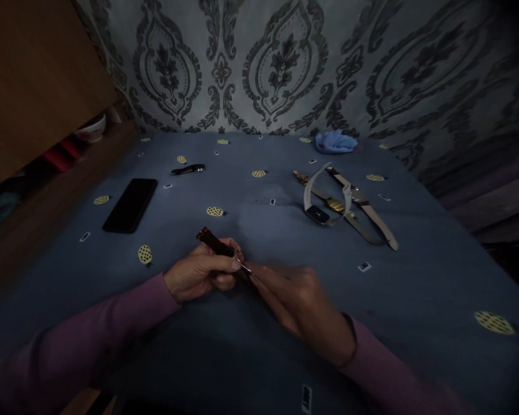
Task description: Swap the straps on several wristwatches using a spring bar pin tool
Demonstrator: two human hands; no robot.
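Apparently the step now is working at the watch (215,241), which is right of and nearer than the phone (130,206), the left hand (205,269) pinching it and the right hand (294,293) gripping a thin tool (247,269) up to it, so the next move likely calls for steady pressure.

phone (130,206) lies left on the table (415,311); watches (318,215) right; bundle (335,142) behind them.

Free gap between phone (130,206) and watches (336,205)

The left hand (202,270) pinches the watch (216,242). The right hand (300,295), fingers together, is just beside the watch.
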